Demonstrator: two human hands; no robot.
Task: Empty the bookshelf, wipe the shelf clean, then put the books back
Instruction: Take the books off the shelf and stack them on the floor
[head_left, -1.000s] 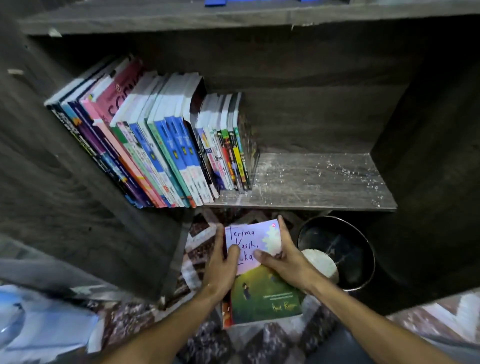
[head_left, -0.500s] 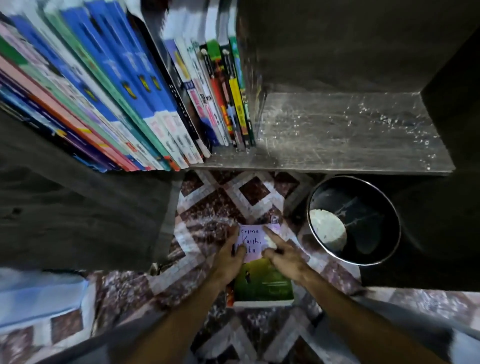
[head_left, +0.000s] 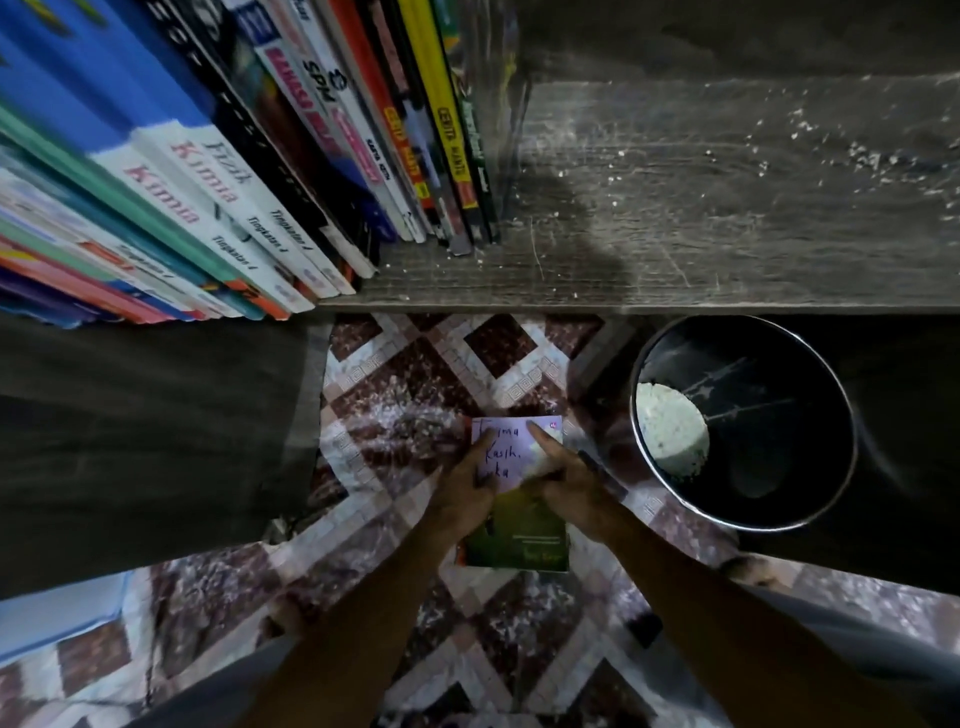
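Observation:
A small book (head_left: 519, 540) with a purple-and-green cover lies low over the patterned floor tiles (head_left: 415, 374), below the shelf's front edge. My left hand (head_left: 465, 488) holds its left side with the thumb on the cover. My right hand (head_left: 566, 480) holds its right side, the index finger stretched across the purple part. Above, the grey wooden shelf board (head_left: 727, 208) is bare on its right half and speckled with white dust. A leaning row of several books (head_left: 234, 156) fills its left half.
A black bucket (head_left: 779, 415) with a metal rim stands on the floor right of the book, a pale round sponge or cloth (head_left: 670, 434) inside it. The shelf's dark side panel (head_left: 145, 441) blocks the left. A light blue object (head_left: 52, 613) lies at the lower left.
Both hands have carried the small book down and away from the shelf toward the floor. My head has moved in closer and lower over the shelf.

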